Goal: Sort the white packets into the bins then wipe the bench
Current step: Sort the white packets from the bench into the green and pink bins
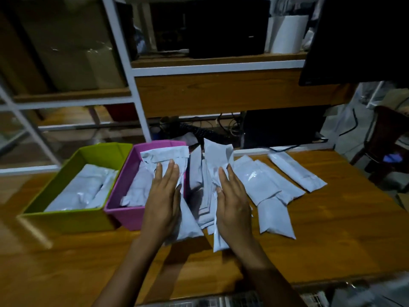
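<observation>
I can read no writing: the small mark on the black box point(228, 29) on the shelf point(217, 67) and the logo at the lower edge of the dark monitor point(354, 41) are too blurred, and the packets show plain white faces. The left grip point(164, 196) lies with straight fingers flat on a white packet point(166, 155) tilted over the right wall of the pink bin point(130, 216). The right grip point(232, 200), fingers also straight and thumb on the edge, presses a second packet point(215, 151) standing beside a loose stack point(205, 209) between the two grips. More loose packets point(274, 220) lie on the wooden bench point(332, 240) to the right. The pink bin and the green bin point(73, 220), touching side by side, both hold packets. The room is dim; behind are white-framed shelves with cardboard boxes point(66, 52), a white roll point(286, 34) and tangled cables point(228, 122).
</observation>
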A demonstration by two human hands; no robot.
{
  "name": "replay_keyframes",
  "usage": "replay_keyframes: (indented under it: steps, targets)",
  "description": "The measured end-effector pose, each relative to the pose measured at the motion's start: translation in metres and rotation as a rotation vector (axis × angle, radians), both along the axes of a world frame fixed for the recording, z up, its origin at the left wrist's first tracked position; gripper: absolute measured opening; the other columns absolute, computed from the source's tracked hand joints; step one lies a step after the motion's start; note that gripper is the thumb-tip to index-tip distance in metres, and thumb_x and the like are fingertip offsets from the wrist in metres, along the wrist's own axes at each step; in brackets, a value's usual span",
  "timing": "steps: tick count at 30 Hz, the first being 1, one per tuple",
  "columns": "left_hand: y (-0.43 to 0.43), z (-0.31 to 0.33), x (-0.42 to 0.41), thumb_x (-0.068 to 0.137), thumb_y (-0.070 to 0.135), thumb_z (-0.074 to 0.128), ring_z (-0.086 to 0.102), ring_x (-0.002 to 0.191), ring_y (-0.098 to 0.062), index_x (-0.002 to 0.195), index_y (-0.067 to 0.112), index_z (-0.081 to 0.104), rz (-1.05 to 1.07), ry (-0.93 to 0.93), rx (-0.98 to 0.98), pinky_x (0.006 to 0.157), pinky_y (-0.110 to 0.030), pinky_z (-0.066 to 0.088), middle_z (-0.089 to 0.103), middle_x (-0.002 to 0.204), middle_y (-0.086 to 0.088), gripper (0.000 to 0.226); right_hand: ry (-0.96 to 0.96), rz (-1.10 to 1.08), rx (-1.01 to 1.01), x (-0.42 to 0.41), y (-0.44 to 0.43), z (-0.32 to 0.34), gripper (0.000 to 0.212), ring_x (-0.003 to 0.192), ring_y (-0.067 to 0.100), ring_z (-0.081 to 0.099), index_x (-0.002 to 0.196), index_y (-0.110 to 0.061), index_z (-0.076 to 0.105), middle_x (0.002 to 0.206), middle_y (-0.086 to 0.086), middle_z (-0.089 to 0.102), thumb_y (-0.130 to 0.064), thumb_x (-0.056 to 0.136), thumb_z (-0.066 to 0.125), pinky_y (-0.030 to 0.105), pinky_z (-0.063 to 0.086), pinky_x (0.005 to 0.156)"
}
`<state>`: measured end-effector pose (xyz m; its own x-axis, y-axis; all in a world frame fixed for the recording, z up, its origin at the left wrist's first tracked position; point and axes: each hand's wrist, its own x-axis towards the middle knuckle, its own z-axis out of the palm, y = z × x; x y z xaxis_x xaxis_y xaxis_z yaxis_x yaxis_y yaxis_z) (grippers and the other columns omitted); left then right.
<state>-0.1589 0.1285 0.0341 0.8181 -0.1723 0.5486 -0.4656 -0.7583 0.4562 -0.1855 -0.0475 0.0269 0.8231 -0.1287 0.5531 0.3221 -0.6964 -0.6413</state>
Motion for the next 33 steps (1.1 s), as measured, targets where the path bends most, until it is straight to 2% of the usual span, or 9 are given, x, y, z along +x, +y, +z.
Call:
replay_keyframes:
  steps: [3,10,13,17,19,22,25,27,33]
  targets:
    - [0.029,0.007,-0.004,0.100,0.019,0.034,-0.002,0.149,-0.014,0.150,0.014,0.028,0.024,-0.008,-0.017,0.118,-0.033,0.013,0.014,0.157,0.007,0.050,0.015,0.051,-0.017,0.002,0.029,0.003,0.047,0.144,0.018,0.026,0.147,-0.018,0.038,0.155,0.002,0.033,-0.029,0.101,0.032,0.044,0.037,0.112]
    - [0.094,0.013,0.043,0.098,0.038,0.022,0.003,0.148,-0.027,0.148,0.011,0.034,0.043,0.012,0.074,0.118,-0.033,0.012,0.021,0.156,0.000,0.058,0.072,0.116,-0.029,0.041,0.098,0.024,0.051,0.145,0.015,0.024,0.148,-0.024,0.033,0.157,-0.004,0.027,-0.033,0.098,0.031,0.032,0.031,0.112]
    - [0.116,0.010,0.088,0.098,0.040,0.020,0.012,0.146,-0.036,0.146,0.008,0.037,0.047,0.068,0.130,0.117,-0.040,0.016,0.029,0.155,-0.008,0.061,0.103,0.118,-0.087,0.083,0.123,0.022,0.048,0.146,0.020,0.023,0.149,-0.019,0.031,0.159,0.001,0.025,-0.019,0.101,0.040,0.036,0.033,0.113]
    - [0.126,0.000,0.149,0.100,0.025,0.031,0.031,0.137,-0.047,0.140,0.001,0.045,0.017,0.168,0.304,0.114,-0.051,0.026,0.041,0.148,-0.018,0.048,0.275,0.053,-0.239,0.143,0.152,0.003,0.055,0.147,0.026,0.020,0.151,-0.014,0.026,0.160,0.007,0.019,-0.007,0.099,0.040,0.038,0.028,0.116]
    - [0.127,-0.012,0.174,0.097,0.017,0.039,0.029,0.138,-0.047,0.141,0.003,0.042,0.011,0.242,0.401,0.114,-0.053,0.028,0.037,0.151,-0.017,0.046,0.367,0.019,-0.298,0.170,0.163,-0.014,0.056,0.146,0.027,0.019,0.152,-0.014,0.023,0.161,0.009,0.017,-0.007,0.098,0.039,0.040,0.025,0.118]
    - [0.132,-0.043,0.202,0.097,0.029,0.039,0.027,0.138,-0.046,0.139,0.009,0.039,0.009,0.419,0.495,0.109,-0.057,0.030,0.034,0.151,-0.015,0.047,0.443,-0.018,-0.431,0.202,0.169,-0.049,0.055,0.145,0.032,0.023,0.151,-0.014,0.024,0.159,0.013,0.020,-0.019,0.099,0.042,0.044,0.025,0.117]
    - [0.134,-0.081,0.214,0.101,0.045,0.026,-0.002,0.146,-0.043,0.153,0.008,0.005,0.040,0.654,0.649,0.118,-0.056,0.002,0.000,0.160,-0.020,0.067,0.627,0.031,-0.622,0.214,0.166,-0.082,0.062,0.147,0.040,0.006,0.153,-0.014,0.007,0.161,0.019,0.001,-0.025,0.101,0.039,0.049,0.013,0.120]
    - [0.132,-0.094,0.219,0.099,0.054,0.020,-0.018,0.145,-0.039,0.152,0.011,-0.012,0.061,0.767,0.698,0.117,-0.054,-0.010,-0.019,0.158,-0.018,0.076,0.739,0.096,-0.704,0.214,0.165,-0.098,0.067,0.146,0.042,-0.010,0.153,-0.015,-0.006,0.158,0.020,-0.016,-0.037,0.102,0.032,0.051,0.001,0.120]
    - [0.129,-0.102,0.228,0.095,0.063,0.022,-0.021,0.145,-0.036,0.152,0.014,-0.015,0.051,0.849,0.710,0.117,-0.052,-0.012,-0.023,0.157,-0.016,0.083,0.902,0.144,-0.775,0.221,0.164,-0.114,0.072,0.145,0.039,-0.020,0.151,-0.018,-0.017,0.156,0.017,-0.028,-0.046,0.101,0.027,0.049,-0.005,0.119]
